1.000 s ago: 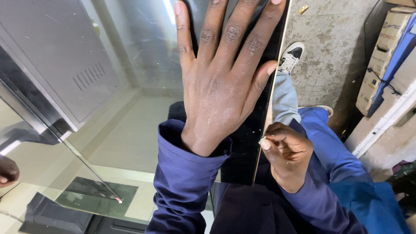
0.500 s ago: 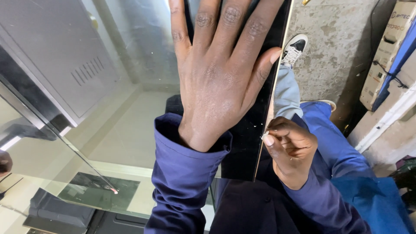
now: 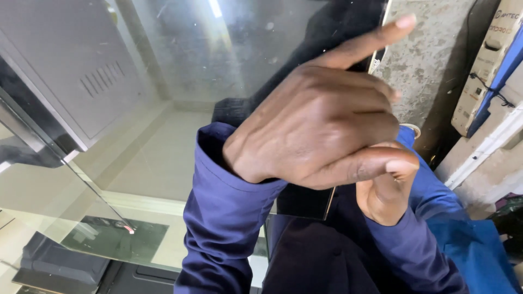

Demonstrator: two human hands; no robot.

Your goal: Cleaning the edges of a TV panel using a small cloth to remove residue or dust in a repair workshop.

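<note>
Left hand: the left hand (image 3: 321, 125) is raised in front of the glass sheet (image 3: 180, 81), back of the hand toward the camera, wrist in a dark blue sleeve (image 3: 229, 218)
Left fingers: curled loosely together, the forefinger (image 3: 376, 38) stretched up and to the right with its tip at the sheet's right edge; whether the palm or the other fingers touch the glass cannot be told, since the hand hides that side
Right hand: the right hand (image 3: 387, 188) sits lower and to the right, partly behind the left hand, close against the sheet's right edge
Right fingers: bent inward and close together near the thin edge of the glass; whether they pinch it cannot be told, the left hand covers the contact
Glass sheet: a large clear pane held upright and tilted, filling the left and middle of the view, its pale right edge (image 3: 331, 197) running down between the two hands; reflections of a grey vented cabinet and a bright strip light lie on it
Below the pane: a dark machine part (image 3: 60, 261) at lower left
Right side: rough concrete floor (image 3: 425, 60), a white box (image 3: 487, 65) with a cable, blue trousers (image 3: 463, 239) under the hands
</note>
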